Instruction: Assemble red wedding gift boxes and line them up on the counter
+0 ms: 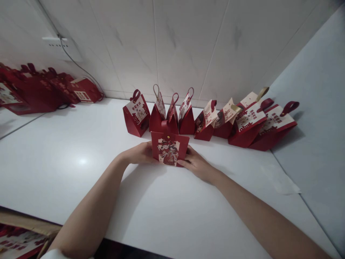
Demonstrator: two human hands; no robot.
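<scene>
Between my two hands stands a red gift box (170, 149) with a cartoon couple printed on its front and a red ribbon loop at the top. My left hand (141, 152) grips its left side, fingers partly hidden behind it. On the other side, my right hand (196, 163) holds the lower right edge, with the thumb on the front face. Just behind this box are several similar boxes with ribbon loops, among them a red and white one (137, 114) to the left and another (186, 114) to the right.
The row continues right to a larger red box (275, 126) near the side panel (318, 108). More red boxes (35, 90) crowd the far left, by a cable (70, 57) from a wall socket (61, 48). A cardboard carton (29, 223) sits below the white table's (81, 136) front edge.
</scene>
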